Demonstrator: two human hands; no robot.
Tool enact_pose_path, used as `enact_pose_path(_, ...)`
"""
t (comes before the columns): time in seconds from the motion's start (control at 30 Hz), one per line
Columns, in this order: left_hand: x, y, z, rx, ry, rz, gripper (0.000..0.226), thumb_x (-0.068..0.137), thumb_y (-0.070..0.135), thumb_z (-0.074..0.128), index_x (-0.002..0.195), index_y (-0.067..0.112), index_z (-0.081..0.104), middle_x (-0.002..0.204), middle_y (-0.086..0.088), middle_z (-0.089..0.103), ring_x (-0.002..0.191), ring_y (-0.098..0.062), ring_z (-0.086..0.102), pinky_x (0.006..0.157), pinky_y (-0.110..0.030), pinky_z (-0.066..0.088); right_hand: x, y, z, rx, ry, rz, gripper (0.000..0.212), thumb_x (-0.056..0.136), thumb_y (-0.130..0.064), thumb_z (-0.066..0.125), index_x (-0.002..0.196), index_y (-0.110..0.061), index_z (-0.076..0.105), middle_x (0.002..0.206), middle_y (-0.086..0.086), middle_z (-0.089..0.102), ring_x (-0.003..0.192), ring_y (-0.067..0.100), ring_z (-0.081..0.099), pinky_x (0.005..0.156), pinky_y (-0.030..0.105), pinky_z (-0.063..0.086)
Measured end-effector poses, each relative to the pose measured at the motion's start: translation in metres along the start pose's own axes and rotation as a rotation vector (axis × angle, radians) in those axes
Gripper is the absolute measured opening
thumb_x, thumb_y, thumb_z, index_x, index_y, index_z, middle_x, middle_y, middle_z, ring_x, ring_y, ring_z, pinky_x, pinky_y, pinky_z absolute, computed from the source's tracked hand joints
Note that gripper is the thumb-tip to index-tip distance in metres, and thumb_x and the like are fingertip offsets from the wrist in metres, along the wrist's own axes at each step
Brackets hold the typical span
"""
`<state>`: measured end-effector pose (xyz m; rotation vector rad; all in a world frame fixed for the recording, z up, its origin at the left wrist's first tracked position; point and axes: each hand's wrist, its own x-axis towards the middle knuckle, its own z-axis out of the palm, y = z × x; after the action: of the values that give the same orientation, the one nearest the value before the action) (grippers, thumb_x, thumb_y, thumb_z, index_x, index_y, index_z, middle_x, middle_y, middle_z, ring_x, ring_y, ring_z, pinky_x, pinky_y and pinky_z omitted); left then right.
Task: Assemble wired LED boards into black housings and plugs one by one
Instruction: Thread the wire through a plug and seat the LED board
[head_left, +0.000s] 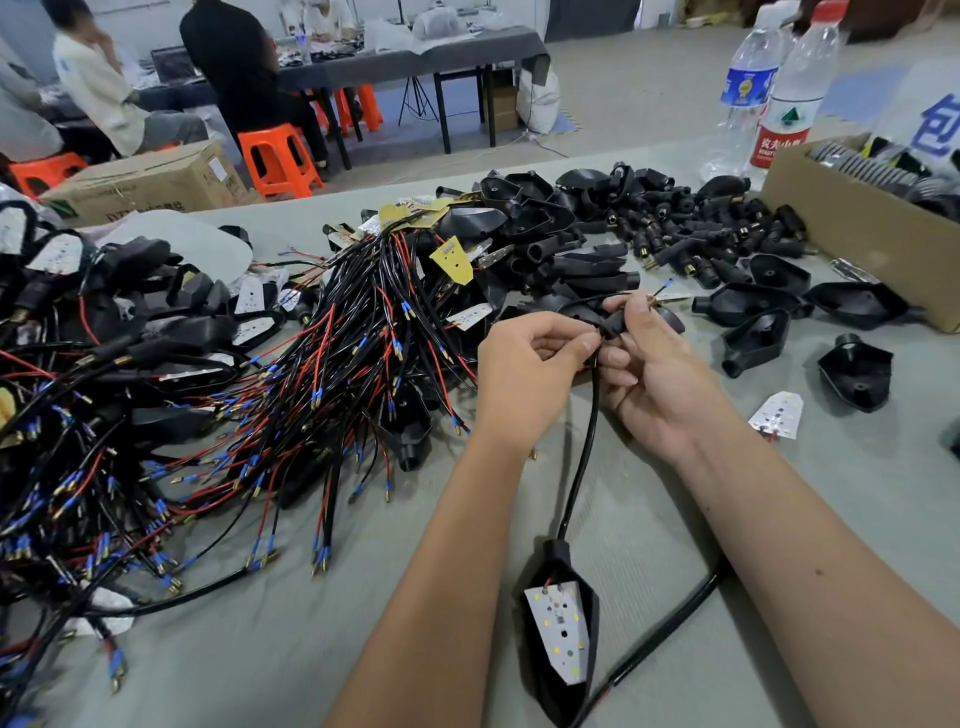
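Note:
A white LED board (560, 629) sits inside a black housing (558, 691) lying near the table's front edge. Its black cable (586, 457) runs up to my hands. My left hand (524, 374) pinches the cable just below a black plug (615, 323). My right hand (654, 374) grips that plug, and wire ends with a blue sleeve (666, 285) stick out past its fingertips. A big tangle of wired LED boards (291, 374) lies to the left. Empty black housings (758, 306) and loose black plugs (691, 228) lie beyond and to the right.
A cardboard box (862, 228) stands at the right edge, with two water bottles (769, 88) behind it. A loose LED board (777, 415) lies right of my right hand. Assembled units (156, 322) pile up at far left. People sit at a far table (395, 57).

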<state>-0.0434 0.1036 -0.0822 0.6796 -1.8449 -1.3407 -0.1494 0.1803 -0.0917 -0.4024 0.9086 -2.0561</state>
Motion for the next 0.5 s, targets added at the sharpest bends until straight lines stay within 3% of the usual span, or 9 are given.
enact_pose_path(0.07, -0.0001, 0.0026, -0.0032, -0.031, -0.031, -0.031, 0.018, 0.088, -0.005, 0.073, 0.091, 0.012, 0.079, 0.084, -0.003, 0.077, 0.078, -0.014, 0.072, 0.085, -0.033, 0.062, 0.0005, -0.0012, -0.0001, 0.003, 0.017, 0.002, 0.022, 0.103, -0.032, 0.055, 0.094, -0.015, 0.065, 0.057, -0.006, 0.045, 0.05, 0.002, 0.046, 0.04, 0.011, 0.033)
enact_pose_path(0.17, -0.001, 0.0049, -0.0071, -0.067, -0.027, -0.066, 0.016, 0.088, -0.006, 0.073, 0.096, 0.007, 0.078, 0.089, -0.012, 0.078, 0.083, -0.025, 0.076, 0.088, -0.036, 0.062, 0.0005, -0.0022, 0.0005, 0.02, 0.041, 0.013, 0.022, 0.102, -0.031, 0.057, 0.094, -0.013, 0.065, 0.07, 0.004, 0.046, 0.051, 0.004, 0.048, 0.04, 0.012, 0.035)
enact_pose_path(0.27, -0.002, 0.0057, -0.0081, -0.095, 0.011, -0.083, 0.013, 0.089, -0.005, 0.073, 0.094, 0.007, 0.075, 0.086, -0.011, 0.078, 0.085, -0.025, 0.077, 0.087, -0.038, 0.062, 0.0, -0.0025, 0.0006, 0.028, 0.055, 0.025, 0.021, 0.1, -0.031, 0.059, 0.095, -0.012, 0.065, 0.078, 0.009, 0.047, 0.053, 0.006, 0.05, 0.042, 0.012, 0.037)
enact_pose_path(0.5, -0.0033, 0.007, -0.0065, -0.05, 0.03, -0.081, 0.015, 0.086, -0.002, 0.077, 0.085, 0.013, 0.071, 0.076, -0.011, 0.076, 0.066, -0.017, 0.073, 0.07, -0.026, 0.06, -0.0026, -0.0029, 0.0009, -0.014, 0.04, 0.026, 0.021, 0.098, -0.031, 0.061, 0.094, -0.011, 0.066, 0.077, 0.01, 0.049, 0.055, 0.007, 0.052, 0.043, 0.013, 0.041)
